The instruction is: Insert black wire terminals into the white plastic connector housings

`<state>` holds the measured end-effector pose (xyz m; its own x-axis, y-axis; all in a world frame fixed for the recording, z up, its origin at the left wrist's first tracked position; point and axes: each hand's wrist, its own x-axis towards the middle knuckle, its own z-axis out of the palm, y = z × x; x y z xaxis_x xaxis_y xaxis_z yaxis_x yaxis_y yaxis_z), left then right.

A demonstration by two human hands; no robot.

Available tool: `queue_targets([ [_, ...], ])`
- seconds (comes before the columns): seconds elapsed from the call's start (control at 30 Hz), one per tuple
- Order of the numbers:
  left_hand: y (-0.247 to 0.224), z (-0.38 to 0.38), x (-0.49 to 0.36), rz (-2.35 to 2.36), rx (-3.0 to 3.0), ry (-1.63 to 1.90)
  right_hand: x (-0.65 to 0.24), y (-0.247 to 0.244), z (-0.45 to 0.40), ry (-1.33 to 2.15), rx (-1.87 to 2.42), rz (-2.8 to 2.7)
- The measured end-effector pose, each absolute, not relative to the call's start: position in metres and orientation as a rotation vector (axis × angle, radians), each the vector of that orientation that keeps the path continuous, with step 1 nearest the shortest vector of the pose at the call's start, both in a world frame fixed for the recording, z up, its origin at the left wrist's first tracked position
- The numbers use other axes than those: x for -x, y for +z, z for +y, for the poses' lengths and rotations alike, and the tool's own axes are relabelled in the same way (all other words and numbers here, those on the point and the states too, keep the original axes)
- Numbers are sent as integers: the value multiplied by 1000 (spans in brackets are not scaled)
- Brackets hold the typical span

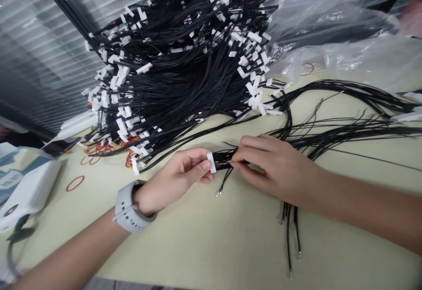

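My left hand [187, 171], with a grey watch [132, 208] on its wrist, pinches a white connector [211, 162] between thumb and fingers. Black wires [224, 159] run from the connector toward the right. Just beside it, my right hand [263, 162] has its thumb and fingertips closed on these black wires. Two or so loose wire ends with metal tips [219, 192] hang below, between the hands. More wire ends with metal terminals [290, 237] hang down under my right hand. What lies inside the right palm is hidden.
A large pile of black cables [187, 83] with white connectors lies behind my hands. Long black wires [349, 136] stretch to the right. Clear plastic bags [346, 56] lie at the back right. Red rubber bands [75, 183] and a white device [29, 193] are at the left.
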<state>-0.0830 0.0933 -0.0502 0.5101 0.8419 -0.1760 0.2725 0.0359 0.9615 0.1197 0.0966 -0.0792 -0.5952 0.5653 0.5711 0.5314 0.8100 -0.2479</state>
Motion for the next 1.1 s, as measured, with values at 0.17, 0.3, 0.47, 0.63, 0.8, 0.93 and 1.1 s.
queue_targets([
  [0.17, -50, 93, 84, 1009, -1526, 572, -122, -77, 99, 80, 713, -2401],
  [0.3, -49, 92, 84, 998, -1534, 561, -126, -75, 98, 65, 646, -2434],
  [0.47, -50, 92, 85, 993, -1538, 571, -127, -75, 97, 9, 641, -2424],
  [0.63, -52, 92, 84, 971, -1571, 562, -119, -79, 96, -25, 716, -2368],
  [0.8, -52, 89, 81, 949, -1580, 593, -115, -81, 93, -114, 711, -2353],
  [0.93, -52, 89, 79, 1030, -1533, 667, -122, -71, 94, -161, 694, -2331],
  [1.1, -55, 92, 80, 1098, -1525, 716, -128, -69, 94, -185, 595, -2546],
])
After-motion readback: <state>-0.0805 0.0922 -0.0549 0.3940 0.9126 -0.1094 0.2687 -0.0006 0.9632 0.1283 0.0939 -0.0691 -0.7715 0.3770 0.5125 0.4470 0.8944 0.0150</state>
